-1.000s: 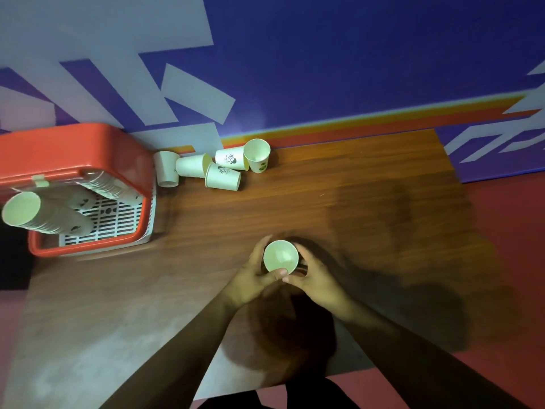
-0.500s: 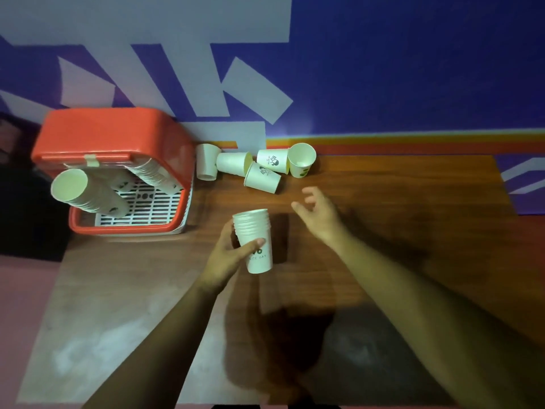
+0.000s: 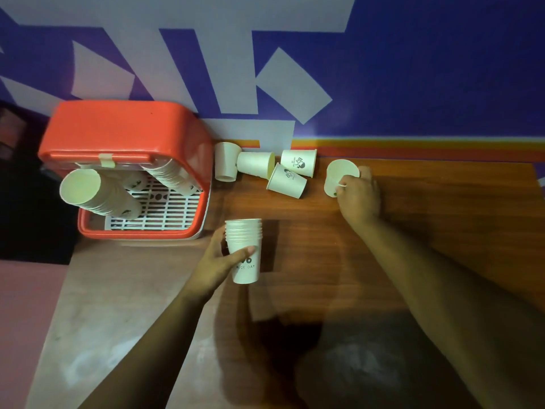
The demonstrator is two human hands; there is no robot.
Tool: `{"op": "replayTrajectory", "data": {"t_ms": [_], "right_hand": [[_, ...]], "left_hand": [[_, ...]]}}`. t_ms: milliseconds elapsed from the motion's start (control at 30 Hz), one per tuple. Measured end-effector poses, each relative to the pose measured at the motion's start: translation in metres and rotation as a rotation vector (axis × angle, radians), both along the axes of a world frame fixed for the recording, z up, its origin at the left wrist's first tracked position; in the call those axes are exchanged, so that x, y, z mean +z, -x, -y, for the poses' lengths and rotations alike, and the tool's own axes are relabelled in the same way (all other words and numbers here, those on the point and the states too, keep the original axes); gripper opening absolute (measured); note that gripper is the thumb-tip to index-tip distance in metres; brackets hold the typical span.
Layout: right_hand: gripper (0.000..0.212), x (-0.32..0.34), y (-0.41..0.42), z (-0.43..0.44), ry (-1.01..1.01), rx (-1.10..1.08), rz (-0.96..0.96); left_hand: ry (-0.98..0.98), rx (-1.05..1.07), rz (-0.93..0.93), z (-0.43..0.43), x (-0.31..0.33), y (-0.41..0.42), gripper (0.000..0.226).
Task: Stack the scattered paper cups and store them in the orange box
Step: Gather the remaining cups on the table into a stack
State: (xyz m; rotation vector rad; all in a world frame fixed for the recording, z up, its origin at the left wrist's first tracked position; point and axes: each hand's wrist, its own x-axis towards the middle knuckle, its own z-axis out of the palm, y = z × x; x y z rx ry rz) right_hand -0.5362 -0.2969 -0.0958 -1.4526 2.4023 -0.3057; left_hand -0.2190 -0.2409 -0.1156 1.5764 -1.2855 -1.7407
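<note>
Two arms in shot, and that's all we get of this person. Here's the left hand (image 3: pixel 218 267), coming off a slim left forearm (image 3: pixel 153 343), bare from the wrist right down to the bottom edge. Over on the other side, the right hand (image 3: pixel 358 199). Same story there: a bare right forearm (image 3: pixel 436 290), looming broader where it nears the lens. Both wrists are bare too. The fingers (image 3: pixel 365 172) look slender, and on the left thumb (image 3: pixel 246 251) a short, pale nail just catches the light. It's dim in here, both arms sit in shade, and finer detail on the skin is too murky to call.
</note>
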Motion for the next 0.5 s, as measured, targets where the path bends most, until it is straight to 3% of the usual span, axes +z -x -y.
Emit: {"op": "replayTrajectory", "data": {"t_ms": [133,233,333,500], "right_hand": [[0.015,0.013,-0.009,-0.019,0.310,-0.194,0.316],[0.015,0.031,-0.035,-0.031,0.365,-0.197,0.604],[0.007,0.050,-0.061,-0.043,0.289,-0.124,0.858],[0.061,0.056,-0.096,-0.048,0.051,0.030,1.006]], "left_hand": [[0.047,-0.052,0.022,0.004,-0.006,0.000,0.073],[0.111,-0.163,0.057,0.008,0.002,0.003,0.076],[0.180,-0.262,0.128,0.016,0.005,0.000,0.082],[0.193,-0.356,0.039,0.023,0.014,-0.002,0.086]]}}
